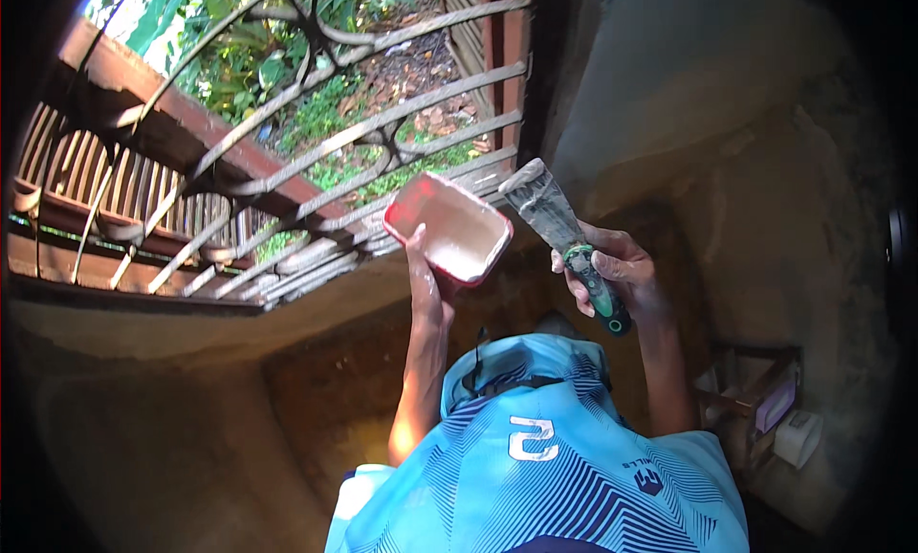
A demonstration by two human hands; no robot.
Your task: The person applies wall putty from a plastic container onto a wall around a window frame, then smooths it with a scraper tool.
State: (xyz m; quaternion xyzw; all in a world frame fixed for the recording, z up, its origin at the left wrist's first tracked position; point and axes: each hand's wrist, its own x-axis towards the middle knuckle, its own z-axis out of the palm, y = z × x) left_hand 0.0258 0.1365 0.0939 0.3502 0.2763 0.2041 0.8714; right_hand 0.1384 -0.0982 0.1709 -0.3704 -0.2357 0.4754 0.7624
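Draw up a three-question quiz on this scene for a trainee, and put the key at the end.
1. Which hand holds the scraper?
2. True or false: its blade is dipped into the red container.
3. What shows beyond the window grille? A) a paved street B) green plants C) a swimming pool

Key: 1. The right hand. 2. False; it is outside. 3. B.

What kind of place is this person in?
Probably a room inside a building, perhaps a home: there's a patchy, plain wall, curved window bars with green plants outside, and a smeared scraper in the right hand.
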